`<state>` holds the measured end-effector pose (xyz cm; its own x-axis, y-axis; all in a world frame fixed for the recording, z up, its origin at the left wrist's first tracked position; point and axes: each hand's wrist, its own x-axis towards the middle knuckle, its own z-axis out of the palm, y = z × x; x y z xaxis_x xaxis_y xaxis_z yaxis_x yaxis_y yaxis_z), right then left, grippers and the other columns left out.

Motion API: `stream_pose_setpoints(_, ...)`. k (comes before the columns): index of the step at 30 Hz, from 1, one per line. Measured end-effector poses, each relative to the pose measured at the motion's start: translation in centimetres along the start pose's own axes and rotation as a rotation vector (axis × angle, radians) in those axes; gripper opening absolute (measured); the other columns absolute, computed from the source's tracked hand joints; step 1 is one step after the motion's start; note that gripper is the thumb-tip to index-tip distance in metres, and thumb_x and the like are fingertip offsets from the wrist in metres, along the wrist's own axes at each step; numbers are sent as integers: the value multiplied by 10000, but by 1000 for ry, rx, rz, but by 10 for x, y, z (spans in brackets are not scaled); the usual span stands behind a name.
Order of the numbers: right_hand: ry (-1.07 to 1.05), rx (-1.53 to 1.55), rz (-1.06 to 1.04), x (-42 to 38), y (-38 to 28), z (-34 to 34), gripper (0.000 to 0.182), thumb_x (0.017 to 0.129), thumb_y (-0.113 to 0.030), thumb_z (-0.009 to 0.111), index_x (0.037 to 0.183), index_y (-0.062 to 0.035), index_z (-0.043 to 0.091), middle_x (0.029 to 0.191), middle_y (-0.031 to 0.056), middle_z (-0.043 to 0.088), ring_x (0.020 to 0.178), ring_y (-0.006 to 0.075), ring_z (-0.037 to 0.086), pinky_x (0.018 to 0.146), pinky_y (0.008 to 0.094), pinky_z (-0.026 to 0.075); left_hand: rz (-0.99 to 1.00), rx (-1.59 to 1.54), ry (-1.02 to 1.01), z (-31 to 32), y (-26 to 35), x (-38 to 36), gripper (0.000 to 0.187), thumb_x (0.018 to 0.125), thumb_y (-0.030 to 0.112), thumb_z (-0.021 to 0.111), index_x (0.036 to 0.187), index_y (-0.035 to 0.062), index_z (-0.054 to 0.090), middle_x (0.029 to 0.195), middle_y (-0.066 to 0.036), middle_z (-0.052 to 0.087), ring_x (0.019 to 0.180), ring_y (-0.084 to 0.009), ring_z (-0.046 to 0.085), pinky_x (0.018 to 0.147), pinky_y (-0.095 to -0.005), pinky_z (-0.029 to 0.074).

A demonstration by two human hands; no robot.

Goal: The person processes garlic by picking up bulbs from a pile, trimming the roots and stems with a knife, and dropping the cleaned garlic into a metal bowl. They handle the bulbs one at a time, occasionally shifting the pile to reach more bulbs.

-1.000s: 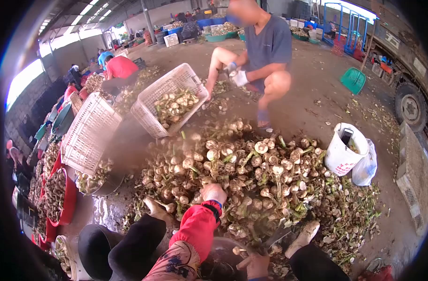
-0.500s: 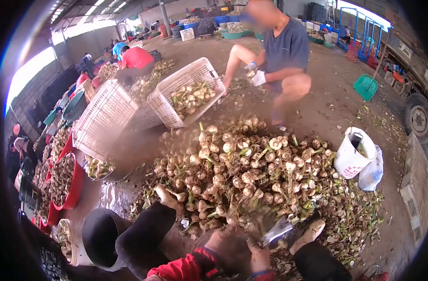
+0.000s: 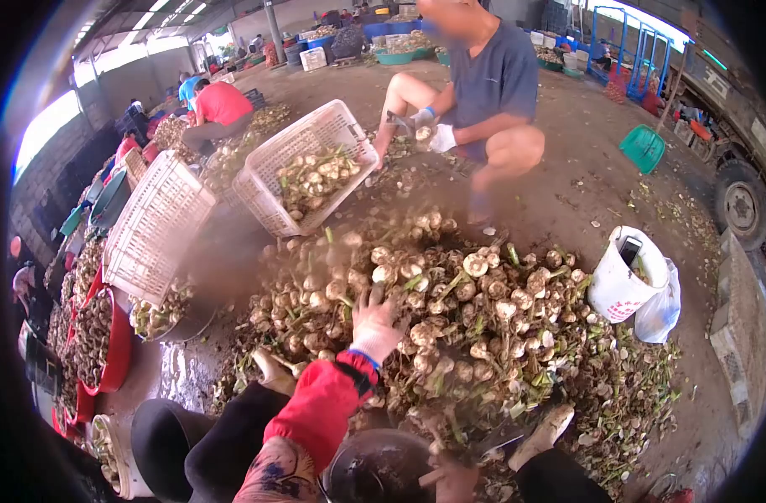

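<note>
My left hand (image 3: pixel 377 322), at the end of a red sleeve, reaches over the heap of garlic bulbs (image 3: pixel 475 310) with its fingers spread, touching or just above the bulbs. Low in the view, my right hand (image 3: pixel 451 481) is beside a dark round container (image 3: pixel 379 469). Its fingers are blurred, and a thin blade-like shape shows near it. Trimmed stems and scraps (image 3: pixel 601 402) lie to the right of the heap.
Across the heap a seated person (image 3: pixel 496 84) in gloves handles a bulb. White crates (image 3: pixel 160 226) stand at the left, one tilted crate (image 3: pixel 349 126) holding garlic. A white bucket (image 3: pixel 622 281) is at the right. Red tubs (image 3: pixel 119 344) line the far left.
My left hand has moved forward from the low middle onto the heap. My right hand has stayed low, and the dark container shows more. The view has shifted slightly.
</note>
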<state>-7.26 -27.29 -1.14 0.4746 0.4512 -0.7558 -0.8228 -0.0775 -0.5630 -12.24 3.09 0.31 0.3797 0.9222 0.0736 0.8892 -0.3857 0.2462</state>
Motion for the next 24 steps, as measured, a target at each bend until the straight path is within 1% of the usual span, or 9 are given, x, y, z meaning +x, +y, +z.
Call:
stream_pose_setpoints(5, -128, -39, -24, 33, 22, -23, 482, 809, -48, 634, 1212, 114, 424, 485, 128, 549, 396, 243, 522, 465, 396, 497, 496, 569, -68, 50, -81, 72, 364, 862, 251, 494, 1214, 175, 546, 1198, -116, 585, 1172, -291, 505, 1045, -571, 208)
stream_pose_setpoints(9, -42, -119, 39, 25, -2, -16, 441, 790, -68, 664, 1168, 71, 484, 522, 144, 574, 403, 261, 533, 509, 385, 512, -34, 411, -270, 12, -100, 73, 388, 796, 102, 493, 1167, 168, 586, 958, -111, 669, 955, -295, 625, 1028, -527, 271)
stream_pose_setpoints(10, -18, -77, 24, 30, 2, -18, 374, 790, -65, 665, 1115, 56, 524, 559, 141, 590, 407, 258, 536, 520, 383, 518, -56, 510, -233, 2, -83, 68, 352, 806, 278, 508, 1137, 211, 609, 1219, -46, 562, 1170, -270, 495, 1024, -471, 300)
stream_pose_setpoints(12, -72, -80, 31, 35, 5, -27, 211, 794, -39, 649, 989, 28, 602, 645, 123, 625, 430, 241, 552, 538, 378, 531, 141, 387, -35, -12, -38, 53, 329, 797, 282, 601, 1116, 205, 616, 1236, -112, 538, 1119, -257, 528, 917, -330, 441)
stream_pose_setpoints(15, -174, 98, -95, 50, 28, -42, 218, 799, -22, 630, 1008, 32, 596, 617, 122, 618, 442, 242, 563, 515, 372, 528, 422, 319, -87, 13, 17, 56, 373, 855, 272, 563, 1212, 167, 558, 1125, -165, 592, 856, -197, 616, 721, -344, 529)
stream_pose_setpoints(16, -68, 17, -54, 35, 9, -22, 293, 802, -24, 617, 1083, 37, 560, 577, 128, 601, 417, 243, 551, 470, 363, 511, 330, 338, -317, 41, 23, 67, 306, 836, 201, 527, 1128, 139, 594, 970, -170, 635, 791, -234, 628, 669, -365, 520)
stream_pose_setpoints(19, -118, -45, -53, 29, 4, -26, 390, 808, -29, 607, 1174, 40, 496, 579, 138, 599, 391, 243, 537, 431, 361, 493, 217, 411, -62, 107, 24, 74, 223, 664, 96, 531, 865, 98, 627, 780, -131, 632, 772, -308, 616, 661, -401, 495)
stream_pose_setpoints(23, -129, -98, -47, 36, 8, -34, 446, 821, -36, 590, 1236, 39, 447, 583, 145, 602, 378, 253, 526, 435, 358, 489, 202, 212, -301, 48, 33, 32, 243, 759, 91, 578, 999, 77, 615, 941, -136, 631, 847, -257, 631, 730, -358, 515)
stream_pose_setpoints(24, -194, -105, -43, 37, 8, -43, 423, 837, -21, 566, 1237, 45, 447, 608, 143, 604, 443, 257, 552, 568, 386, 532, 131, 127, -322, 34, 32, 16, 283, 764, 104, 614, 1045, 79, 604, 972, -141, 629, 881, -260, 626, 766, -354, 512)
